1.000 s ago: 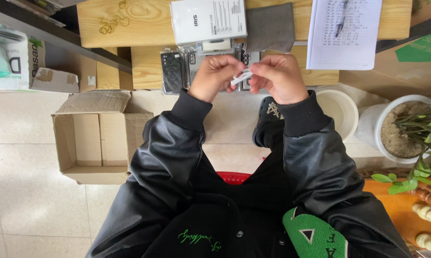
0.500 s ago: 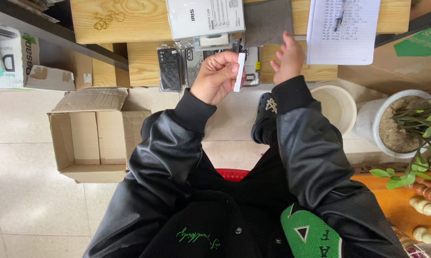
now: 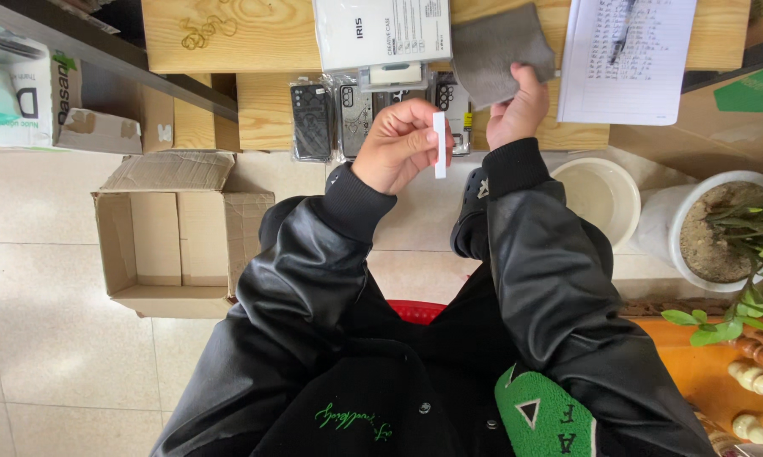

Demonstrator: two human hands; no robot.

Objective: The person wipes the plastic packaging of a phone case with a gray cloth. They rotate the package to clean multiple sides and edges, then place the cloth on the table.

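Both arms, in black jacket sleeves, reach forward and up from the body toward the wooden desk point(image 3: 255, 34), bent at the elbows with the wrists close together. The left hand point(image 3: 398, 144) is raised just short of the desk edge, fingers curled, thumb and forefinger pinching a small white strip point(image 3: 439, 145) that stands upright just to its right. The right hand point(image 3: 517, 106) lies a little further forward, closed on the lower edge of a grey cloth point(image 3: 500, 51), which spreads on the desk just beyond it.

Far left of the left hand and lower, an open brown cardboard box point(image 3: 174, 233) sits on the tiled floor. Right of the right hand, a white plant pot point(image 3: 694, 228) holds sandy soil and green leaves, and between it and the right sleeve stands a round white bowl point(image 3: 601, 190). Beyond and to the right of the right hand, a white sheet of paper point(image 3: 627, 59) with handwritten rows lies on the desk, a pen point(image 3: 623, 34) resting on it. Just beyond the left hand is a flat white rectangular package point(image 3: 381, 32) with a printed label. Right in front of the left hand, a row of phone cases point(image 3: 314, 118) in clear wrappers lies along the desk edge, the leftmost one black.
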